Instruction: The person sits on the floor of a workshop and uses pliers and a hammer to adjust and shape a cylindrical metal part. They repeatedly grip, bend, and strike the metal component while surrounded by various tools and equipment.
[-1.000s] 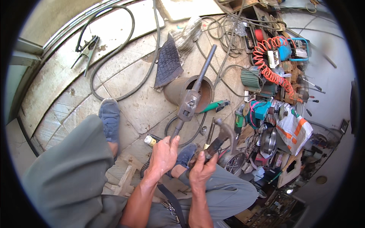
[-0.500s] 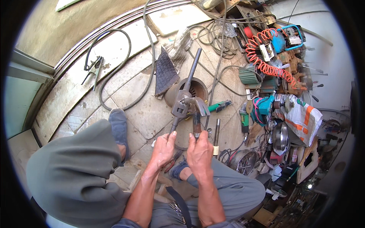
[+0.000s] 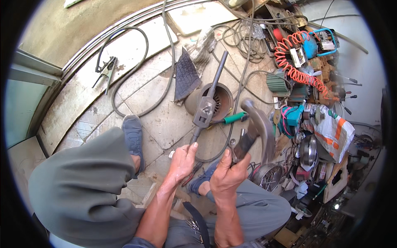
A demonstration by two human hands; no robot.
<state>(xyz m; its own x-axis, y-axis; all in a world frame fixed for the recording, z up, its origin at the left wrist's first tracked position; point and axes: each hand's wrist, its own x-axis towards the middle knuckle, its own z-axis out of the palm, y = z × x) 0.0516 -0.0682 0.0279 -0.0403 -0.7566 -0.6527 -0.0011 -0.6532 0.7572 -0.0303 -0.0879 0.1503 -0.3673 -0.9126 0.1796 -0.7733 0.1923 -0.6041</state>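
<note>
My left hand [image 3: 184, 160] is closed round the lower handle of a long steel tap wrench [image 3: 204, 112]. The wrench has a slotted block in its middle, and its far bar slants up and away. In my right hand [image 3: 228, 175] is the grip of a claw hammer [image 3: 264, 130], tilted to the right and raised clear of the wrench. Beneath the wrench's block lies a round hollow metal housing [image 3: 225, 99], partly covered by it. A green-handled tool [image 3: 234, 118] lies between the housing and the hammer head.
A black cable [image 3: 147, 108] loops over the tiled floor [image 3: 155, 124] to a welding clamp [image 3: 106, 70]. Beyond the housing lies dark cloth [image 3: 186, 76]. Along the right are an orange coiled hose [image 3: 295, 74], power tools [image 3: 291, 118] and a white sack [image 3: 333, 134]. My shoe [image 3: 132, 134] stands at left.
The hammer has lifted off the tap wrench's block and swung up to the right with my right hand. My left hand keeps its hold on the wrench. The whole view has shifted slightly.
</note>
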